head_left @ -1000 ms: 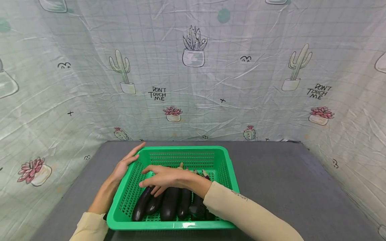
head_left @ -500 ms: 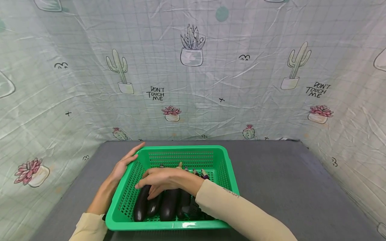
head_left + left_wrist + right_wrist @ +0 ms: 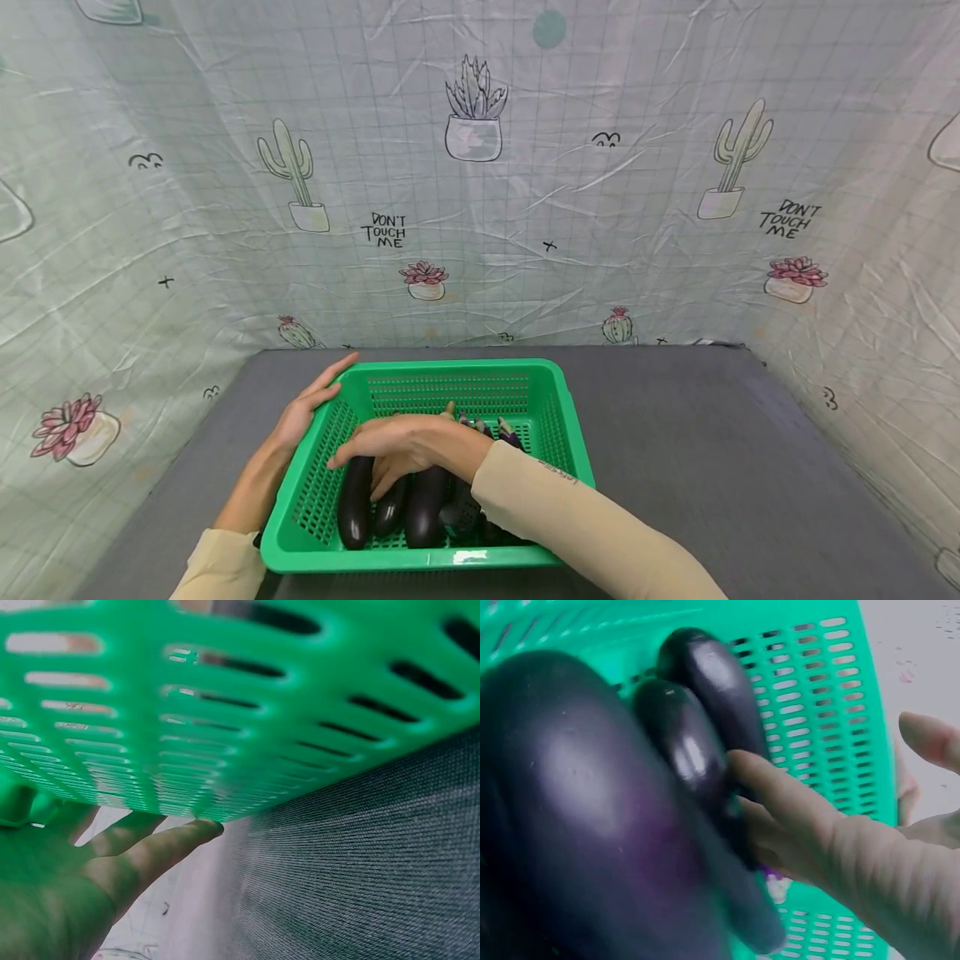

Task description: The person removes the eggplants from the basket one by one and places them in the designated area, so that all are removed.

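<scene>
Several dark purple eggplants lie in a green plastic basket (image 3: 420, 560). My left hand (image 3: 298, 415) rests along the basket's left side. In the left wrist view its fingers (image 3: 161, 851) stretch nearly straight against the slotted outer wall. My right hand (image 3: 401, 448) reaches into the basket over the leftmost eggplant (image 3: 355, 508). The thumb is spread to the left, while the other fingers dip between that eggplant and a shorter eggplant (image 3: 390, 510). In the right wrist view the fingers (image 3: 791, 799) touch eggplants, with the thumb well apart. A large eggplant (image 3: 577, 795) fills that view's left.
A grey cloth-covered table (image 3: 675, 450) extends to both sides of the basket. Behind it hangs a sheet (image 3: 555, 183) printed with potted plants. A black wrist device (image 3: 459, 510) hangs below the right wrist, close over the eggplants.
My right hand has shifted left and its fingers have sunk between the eggplants. The leftmost eggplant has turned from slanted to nearly straight front-to-back. The left hand stays on the basket's side.
</scene>
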Motion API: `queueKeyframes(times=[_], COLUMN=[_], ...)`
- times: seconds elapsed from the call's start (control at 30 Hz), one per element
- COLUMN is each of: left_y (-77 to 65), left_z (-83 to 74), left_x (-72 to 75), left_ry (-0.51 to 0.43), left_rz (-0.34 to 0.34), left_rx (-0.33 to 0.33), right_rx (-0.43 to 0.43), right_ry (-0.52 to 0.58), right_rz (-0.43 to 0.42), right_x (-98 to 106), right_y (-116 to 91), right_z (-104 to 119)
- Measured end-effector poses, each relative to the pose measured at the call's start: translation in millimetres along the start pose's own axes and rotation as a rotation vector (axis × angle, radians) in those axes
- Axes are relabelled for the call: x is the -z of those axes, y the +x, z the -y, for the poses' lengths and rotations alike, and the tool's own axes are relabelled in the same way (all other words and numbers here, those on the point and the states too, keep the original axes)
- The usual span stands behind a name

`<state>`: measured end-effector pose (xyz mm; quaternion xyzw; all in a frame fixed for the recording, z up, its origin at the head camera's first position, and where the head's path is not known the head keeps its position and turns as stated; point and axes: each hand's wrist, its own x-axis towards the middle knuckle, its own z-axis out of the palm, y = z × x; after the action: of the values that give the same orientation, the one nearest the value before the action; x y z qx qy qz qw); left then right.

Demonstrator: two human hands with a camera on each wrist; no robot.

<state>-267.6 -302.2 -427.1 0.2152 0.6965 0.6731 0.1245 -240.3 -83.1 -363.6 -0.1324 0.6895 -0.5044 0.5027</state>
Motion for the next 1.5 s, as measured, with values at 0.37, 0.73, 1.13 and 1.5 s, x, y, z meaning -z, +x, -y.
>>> queueKeyframes(times=[0.37, 0.73, 1.13, 1.5], left_y=[1.9, -0.7, -0.6, 0.9], left_z=[-2.2, 0.8, 4.6, 0.3], left_x=[0.0, -1.1, 1.6, -1.4], left_ry=[0.036, 0.189, 0.016, 0.104], left_rz=[-0.026, -0.081, 0.008, -0.059], left_rx=[0.018, 0.024, -0.029, 0.022], right_rx=[0.047, 0.114, 0.268, 0.348], right_ry=[0.033, 0.056, 0.049, 0.096], right_rz=[-0.001, -0.001, -0.138, -0.135], right_x=[-0.6, -2.2, -4.2, 4.8], right_y=[10.7, 14.9, 5.0, -10.4], right_z=[-11.0, -19.5, -15.0, -1.9])
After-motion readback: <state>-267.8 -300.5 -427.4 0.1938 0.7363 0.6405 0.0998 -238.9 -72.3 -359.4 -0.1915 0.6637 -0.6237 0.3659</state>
